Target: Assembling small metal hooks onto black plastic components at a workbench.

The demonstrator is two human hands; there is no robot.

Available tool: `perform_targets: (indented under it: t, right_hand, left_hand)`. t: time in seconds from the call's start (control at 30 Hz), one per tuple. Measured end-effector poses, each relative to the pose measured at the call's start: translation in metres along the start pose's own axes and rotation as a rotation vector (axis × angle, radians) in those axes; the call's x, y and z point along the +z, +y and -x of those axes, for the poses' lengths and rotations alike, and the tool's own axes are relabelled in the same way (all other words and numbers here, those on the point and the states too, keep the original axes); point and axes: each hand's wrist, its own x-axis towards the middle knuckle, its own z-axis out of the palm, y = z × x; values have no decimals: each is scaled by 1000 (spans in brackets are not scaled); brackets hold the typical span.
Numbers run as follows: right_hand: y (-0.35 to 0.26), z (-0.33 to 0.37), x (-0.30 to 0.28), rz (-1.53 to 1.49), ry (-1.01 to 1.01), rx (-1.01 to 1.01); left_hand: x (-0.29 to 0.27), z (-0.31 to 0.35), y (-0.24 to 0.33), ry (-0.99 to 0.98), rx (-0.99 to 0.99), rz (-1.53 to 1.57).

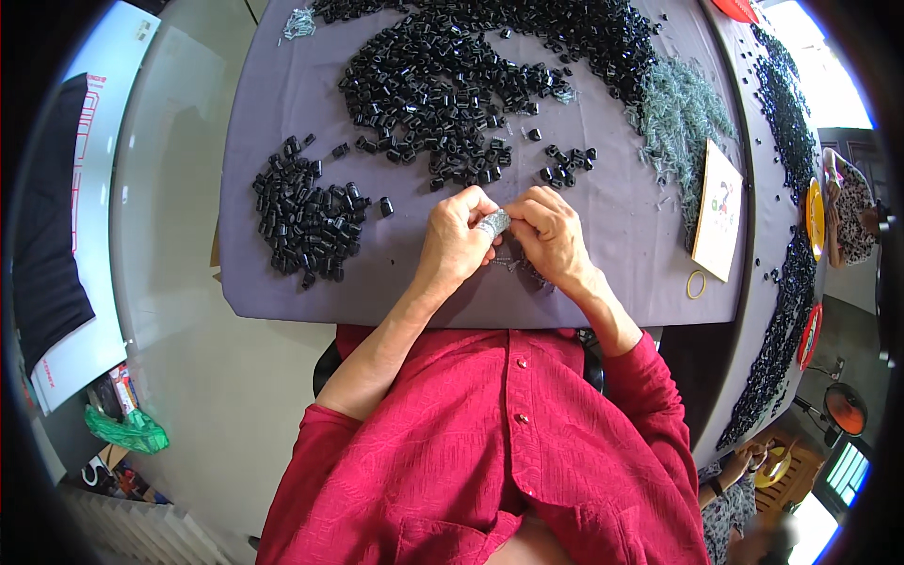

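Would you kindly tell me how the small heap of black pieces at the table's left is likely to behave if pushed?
The heap of black pieces would probably spread rather than move as one, since they lie loose. Single pieces look light, being small. Their glossy surfaces suggest they may slide easily over the table cover.

On my left, a long white panel [118, 202] carries large red outlined lettering [88, 118] along its length, partly covered by black cloth [47, 226]. Smaller red lettering [50, 371] stands at its near end and a tiny label [143, 30] at its far end, too small for me to read. The pale card [719, 212] on the right shows coloured printed marks, none legible.
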Motion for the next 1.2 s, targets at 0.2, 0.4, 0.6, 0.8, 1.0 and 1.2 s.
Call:
perform_targets:
  t: [0.2,0.4,0.6,0.8,1.0,1.2]
  right_hand:
    - [-4,2,11,75,66,-7]
    - [-5,0,7,193,-28,10]
    - [-6,-22,-16,21,-227,77]
    - [14,-56,-29,-97,-129,247]
    - [32,-86,-11,361,-32,-11]
    - [33,-87,-9,472,-152,-130]
  left_hand:
    - [-2,-1,1,-2,-36,-5]
    - [-3,-4,0,-54,-71,-73]
    - [-2,-4,-5,-19,163,-203]
    - [6,3,-1,93,372,-518]
    - [-19,7,3,295,282,-763]
    - [-58,11,-5,480,219,-824]
